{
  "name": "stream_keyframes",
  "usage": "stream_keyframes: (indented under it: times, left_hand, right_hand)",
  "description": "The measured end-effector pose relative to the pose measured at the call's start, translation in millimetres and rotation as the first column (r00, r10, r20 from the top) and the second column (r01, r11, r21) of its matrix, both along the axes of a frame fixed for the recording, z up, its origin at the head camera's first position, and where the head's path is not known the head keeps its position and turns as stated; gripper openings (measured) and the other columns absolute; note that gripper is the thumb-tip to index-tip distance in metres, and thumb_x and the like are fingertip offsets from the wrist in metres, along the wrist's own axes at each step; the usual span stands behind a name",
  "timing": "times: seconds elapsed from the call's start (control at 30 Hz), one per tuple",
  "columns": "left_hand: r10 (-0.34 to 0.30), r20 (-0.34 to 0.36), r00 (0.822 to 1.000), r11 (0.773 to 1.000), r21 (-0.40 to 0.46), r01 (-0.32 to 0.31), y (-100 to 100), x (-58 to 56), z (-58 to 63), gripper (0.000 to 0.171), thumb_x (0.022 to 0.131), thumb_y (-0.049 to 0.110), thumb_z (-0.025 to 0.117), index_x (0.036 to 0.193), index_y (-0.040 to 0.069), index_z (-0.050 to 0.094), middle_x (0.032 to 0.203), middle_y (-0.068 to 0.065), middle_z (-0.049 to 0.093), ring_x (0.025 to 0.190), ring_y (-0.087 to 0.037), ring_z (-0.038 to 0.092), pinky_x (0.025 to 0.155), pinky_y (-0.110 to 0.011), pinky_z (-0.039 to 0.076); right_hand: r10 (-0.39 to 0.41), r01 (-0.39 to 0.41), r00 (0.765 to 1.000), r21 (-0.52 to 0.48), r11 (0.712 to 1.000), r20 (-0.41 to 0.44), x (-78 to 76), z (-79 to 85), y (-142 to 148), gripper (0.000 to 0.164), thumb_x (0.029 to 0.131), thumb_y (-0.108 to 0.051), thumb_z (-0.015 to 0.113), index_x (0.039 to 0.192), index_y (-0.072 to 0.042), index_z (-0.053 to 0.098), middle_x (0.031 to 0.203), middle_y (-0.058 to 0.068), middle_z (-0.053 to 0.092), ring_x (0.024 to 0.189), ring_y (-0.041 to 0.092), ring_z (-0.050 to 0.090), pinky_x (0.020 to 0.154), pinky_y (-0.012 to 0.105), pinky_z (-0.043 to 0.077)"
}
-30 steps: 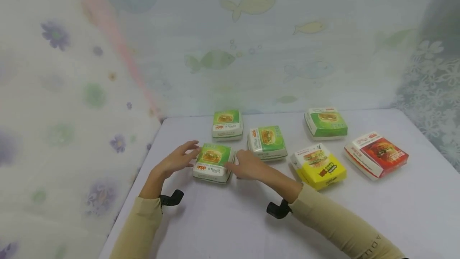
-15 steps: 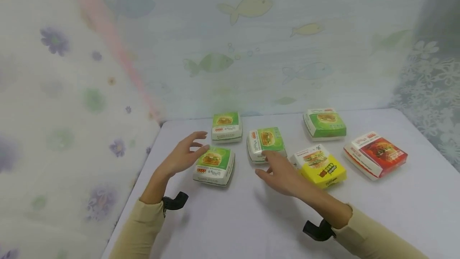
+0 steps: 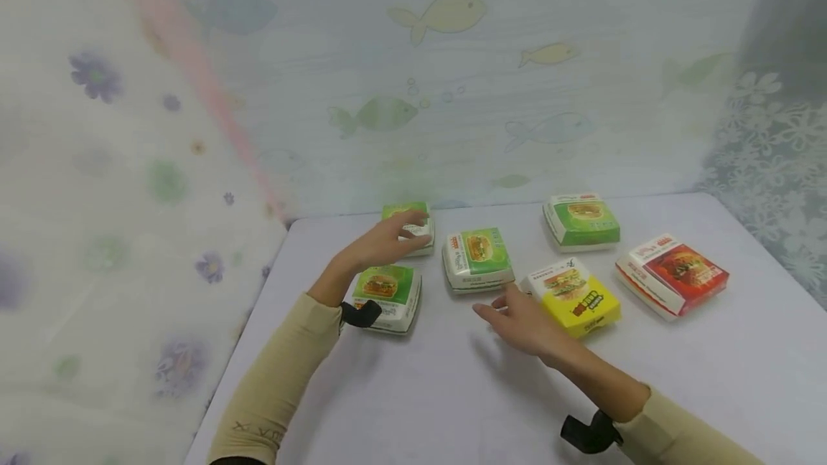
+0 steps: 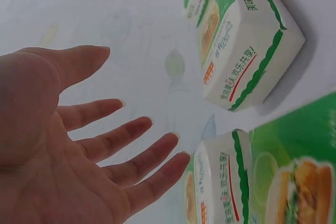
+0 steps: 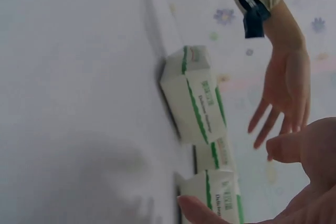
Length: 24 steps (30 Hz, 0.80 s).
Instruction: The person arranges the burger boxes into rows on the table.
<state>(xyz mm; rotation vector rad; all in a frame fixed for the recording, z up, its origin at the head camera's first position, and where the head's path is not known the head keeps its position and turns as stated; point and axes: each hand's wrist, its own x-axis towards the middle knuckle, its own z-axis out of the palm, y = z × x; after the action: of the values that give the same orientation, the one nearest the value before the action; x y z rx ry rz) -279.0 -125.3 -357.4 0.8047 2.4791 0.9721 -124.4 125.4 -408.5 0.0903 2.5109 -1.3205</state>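
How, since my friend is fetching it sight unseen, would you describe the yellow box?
On the white table, look right of centre in the head view. The yellow box lies between the red box and the right hand. It alone is printed yellow; its neighbours are red or green.

"Where does the head camera look from?"
"High above the white cloth-covered table (image 3: pixel 439 393), well back, forward and down, with the pale fish-print backdrop (image 3: pixel 452 146) ahead."
"And the wrist views?"
"Both tipped sideways: the left close by the bare left hand (image 3: pixel 381 242), facing the backdrop; the right low over the table, facing the white flower-print sheet (image 3: pixel 123 214)."
"What's shared?"
"All three catch the left hand and square green-and-white cardboard boxes (image 3: pixel 479 257)."
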Motion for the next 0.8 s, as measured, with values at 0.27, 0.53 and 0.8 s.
stream_keyframes:
  times: [0.27,0.53,0.8]
  left_hand:
    - [-0.043,0.027,0.999,0.994,-0.102,0.045,41.9,-31.5,-10.5,0.059,0.106,0.043,0.054,0.156,0.014,0.04,0.154,-0.012,0.049,0.139,-0.03,0.048,0.113,-0.049,0.042]
    - [-0.081,0.08,0.993,0.981,-0.169,0.094,78.2,-48.6,-24.2,0.058,0.108,0.039,0.049,0.155,0.007,0.04,0.153,-0.016,0.049,0.142,-0.032,0.045,0.113,-0.048,0.041]
    - [-0.075,0.184,0.98,0.98,-0.171,0.107,90.9,-53.5,-35.8,0.058,0.109,0.034,0.049,0.156,0.002,0.038,0.155,-0.02,0.045,0.142,-0.033,0.045,0.114,-0.049,0.04]
  right_hand:
    - [-0.032,0.106,0.975,-0.333,0.937,0.221,-14.1,-10.3,3.8,0.08,0.106,-0.047,0.052,0.153,0.01,0.022,0.144,0.033,0.047,0.132,0.04,0.055,0.108,0.052,0.047]
    - [-0.059,0.266,0.937,-0.592,0.761,0.345,-27.8,-16.4,5.9,0.069,0.111,-0.035,0.042,0.156,0.01,0.016,0.152,0.034,0.034,0.137,0.044,0.045,0.113,0.049,0.043]
    - [-0.122,0.344,0.916,-0.589,0.731,0.383,-37.1,-16.8,1.5,0.065,0.111,-0.035,0.041,0.158,0.004,0.019,0.147,0.033,0.04,0.127,0.037,0.055,0.108,0.045,0.049]
